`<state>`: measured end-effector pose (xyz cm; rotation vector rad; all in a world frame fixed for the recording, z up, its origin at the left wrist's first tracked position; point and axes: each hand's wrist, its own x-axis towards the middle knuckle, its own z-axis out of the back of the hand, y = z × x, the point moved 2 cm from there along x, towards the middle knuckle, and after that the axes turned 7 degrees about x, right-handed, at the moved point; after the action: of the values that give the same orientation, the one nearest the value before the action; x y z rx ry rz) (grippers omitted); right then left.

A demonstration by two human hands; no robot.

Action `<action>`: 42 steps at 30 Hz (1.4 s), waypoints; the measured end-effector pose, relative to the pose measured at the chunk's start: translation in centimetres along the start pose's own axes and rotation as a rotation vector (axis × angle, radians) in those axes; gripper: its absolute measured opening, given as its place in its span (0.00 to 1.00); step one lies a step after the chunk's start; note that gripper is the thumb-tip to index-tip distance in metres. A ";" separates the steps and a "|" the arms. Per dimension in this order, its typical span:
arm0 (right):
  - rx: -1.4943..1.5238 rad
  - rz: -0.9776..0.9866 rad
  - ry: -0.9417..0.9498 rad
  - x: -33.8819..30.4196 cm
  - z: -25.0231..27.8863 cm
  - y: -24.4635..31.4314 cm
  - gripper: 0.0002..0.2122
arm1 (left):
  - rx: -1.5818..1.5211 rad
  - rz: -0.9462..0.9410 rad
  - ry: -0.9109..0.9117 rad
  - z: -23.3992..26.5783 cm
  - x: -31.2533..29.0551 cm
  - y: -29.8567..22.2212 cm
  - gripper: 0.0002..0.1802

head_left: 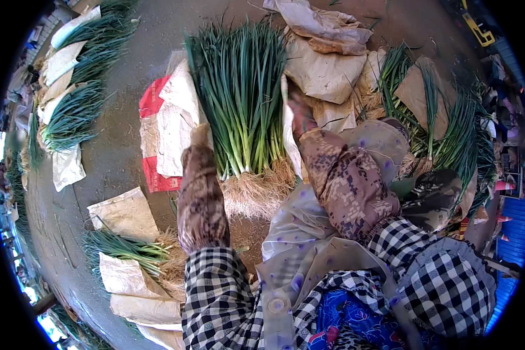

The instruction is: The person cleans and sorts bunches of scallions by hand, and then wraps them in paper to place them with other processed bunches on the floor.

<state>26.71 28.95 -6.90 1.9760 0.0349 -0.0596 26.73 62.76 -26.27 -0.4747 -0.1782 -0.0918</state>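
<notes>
A large bundle of green onions [245,105] lies before me, leaves pointing away and pale roots [254,195] towards me. It rests between the raised sides of a woven sack [181,111], whitish with red parts on the left. My left hand [200,135] is at the left side of the bundle, against the sack's edge; its fingers are hidden. On the right, my right hand [301,115] is beside the sack's upright right edge [290,128], smeared by motion, so its grip does not show. Patterned brown sleeve covers reach down both forearms.
Beige sacks [324,70] lie crumpled at the far right of the bundle. More green onions [449,125] are heaped further right. A smaller bunch [131,248] lies among sack pieces at the near left. Wrapped bundles [76,116] line the far left of the floor.
</notes>
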 end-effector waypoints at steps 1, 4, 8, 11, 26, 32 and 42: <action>0.075 0.085 -0.011 0.7 -0.2 1.0 0.12 | -0.180 0.045 0.014 0.0 -0.8 -4.2 0.10; -0.449 -0.047 0.117 -3.3 -3.3 2.9 0.12 | -0.929 0.645 0.294 8.1 -4.2 -16.2 0.11; -0.575 -0.109 0.603 -12.0 -14.2 2.9 0.07 | -0.962 0.295 0.229 18.4 -13.3 -21.6 0.18; -0.235 -0.739 0.690 -14.7 -16.0 -0.9 0.05 | -0.365 -0.072 0.059 18.6 -19.4 -23.3 0.20; -0.696 -0.335 0.766 -11.0 -18.9 -9.5 0.09 | -0.761 0.559 0.185 12.9 -16.3 -9.8 0.27; -0.426 -1.174 1.012 -5.6 -13.7 -14.6 0.18 | -1.054 0.531 0.107 16.6 -11.2 -21.3 0.44; -1.055 -0.737 1.061 11.5 -20.5 7.5 0.22 | -0.201 1.068 -0.009 13.4 -13.2 -19.4 0.27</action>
<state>39.11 44.78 7.36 0.6794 1.2125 0.4451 9.29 52.37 -8.38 -0.7188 0.0932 0.9446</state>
